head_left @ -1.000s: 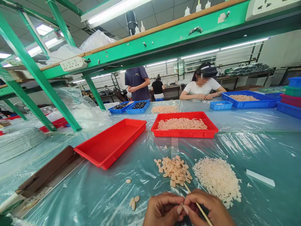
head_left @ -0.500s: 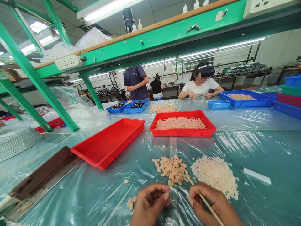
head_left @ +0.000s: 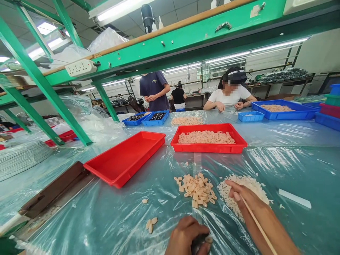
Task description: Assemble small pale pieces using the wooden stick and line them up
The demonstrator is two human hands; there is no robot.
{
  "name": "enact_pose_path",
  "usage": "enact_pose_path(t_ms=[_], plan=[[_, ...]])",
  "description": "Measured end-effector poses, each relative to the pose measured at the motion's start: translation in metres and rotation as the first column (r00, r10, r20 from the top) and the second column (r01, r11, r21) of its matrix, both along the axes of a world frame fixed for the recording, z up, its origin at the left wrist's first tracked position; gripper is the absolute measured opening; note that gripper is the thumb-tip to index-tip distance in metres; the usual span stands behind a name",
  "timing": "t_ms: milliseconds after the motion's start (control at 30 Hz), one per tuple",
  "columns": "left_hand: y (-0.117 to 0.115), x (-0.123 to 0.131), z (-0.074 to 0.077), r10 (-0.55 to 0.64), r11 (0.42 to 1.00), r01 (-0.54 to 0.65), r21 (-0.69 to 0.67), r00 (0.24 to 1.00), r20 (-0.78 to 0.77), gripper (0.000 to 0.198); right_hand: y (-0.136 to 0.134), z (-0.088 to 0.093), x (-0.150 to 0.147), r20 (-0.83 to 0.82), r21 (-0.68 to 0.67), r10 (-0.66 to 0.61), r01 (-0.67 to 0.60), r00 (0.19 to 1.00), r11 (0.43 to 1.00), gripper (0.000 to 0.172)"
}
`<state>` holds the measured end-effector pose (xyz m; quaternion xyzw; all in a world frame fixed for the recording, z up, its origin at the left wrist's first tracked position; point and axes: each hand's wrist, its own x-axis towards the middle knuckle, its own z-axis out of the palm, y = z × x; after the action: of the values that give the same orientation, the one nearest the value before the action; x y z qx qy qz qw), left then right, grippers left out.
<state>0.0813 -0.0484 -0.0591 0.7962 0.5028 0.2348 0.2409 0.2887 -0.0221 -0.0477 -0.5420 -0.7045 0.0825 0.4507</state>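
Observation:
At the lower middle, my left hand (head_left: 187, 235) is curled with its fingertips closed on a small beige ring-shaped piece (head_left: 209, 239). My right hand (head_left: 253, 212) grips a thin wooden stick (head_left: 257, 225) and reaches over a heap of small white pieces (head_left: 248, 186). Its fingertips are at the left side of that heap, and whether they touch it I cannot tell. Between and beyond the hands lies a pile of beige pieces (head_left: 198, 189), some with a hole through them. Several smooth oval pieces (head_left: 151, 224) rest left of my left hand.
A red tray (head_left: 127, 164) stands at the left, and another red tray (head_left: 208, 149) full of beige pieces stands behind the pile. A white strip (head_left: 294, 198) lies at right. Across the table a person in white (head_left: 228, 95) works beside blue trays. A green shelf frame (head_left: 170, 46) crosses above.
My right hand has moved up and right, from beside the beige pile to over the white heap, still holding the stick. My left hand has shifted right and lower, turning palm down.

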Motion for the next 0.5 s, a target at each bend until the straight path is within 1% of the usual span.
enact_pose_path(t_ms=[33, 100, 133, 200, 233, 300, 500], plan=[[-0.001, -0.001, -0.001, 0.01, 1.0, -0.01, 0.012, 1.0, -0.003, 0.02, -0.004, 0.002, -0.004, -0.019, -0.039, 0.067, -0.068, 0.998, 0.997, 0.029], [-0.002, -0.002, -0.003, 0.017, 1.0, -0.017, 0.026, 1.0, -0.006, 0.017, -0.013, 0.005, -0.013, -0.034, -0.092, 0.221, -0.223, 0.975, 0.97, 0.028], [-0.003, -0.002, -0.005, 0.02, 0.999, -0.019, 0.028, 1.0, -0.011, 0.016, -0.016, 0.005, -0.017, -0.035, -0.103, 0.279, -0.282, 0.96, 0.954, 0.031], [-0.003, -0.001, -0.007, 0.033, 0.999, -0.032, 0.024, 0.999, -0.025, 0.014, -0.02, 0.004, -0.023, -0.03, -0.115, 0.351, -0.352, 0.936, 0.929, 0.044], [-0.003, 0.0, -0.008, 0.04, 0.999, -0.04, 0.021, 0.999, -0.032, 0.014, -0.021, 0.003, -0.026, -0.026, -0.119, 0.368, -0.368, 0.93, 0.922, 0.049], [-0.003, 0.002, -0.008, 0.052, 0.999, -0.051, 0.019, 0.998, -0.04, 0.015, -0.02, -0.002, -0.03, -0.008, -0.142, 0.383, -0.38, 0.924, 0.914, 0.053], [-0.003, 0.005, -0.01, 0.084, 0.996, -0.083, 0.035, 0.996, -0.009, 0.015, -0.019, -0.012, -0.035, -0.009, -0.196, 0.407, -0.401, 0.913, 0.895, 0.054]])
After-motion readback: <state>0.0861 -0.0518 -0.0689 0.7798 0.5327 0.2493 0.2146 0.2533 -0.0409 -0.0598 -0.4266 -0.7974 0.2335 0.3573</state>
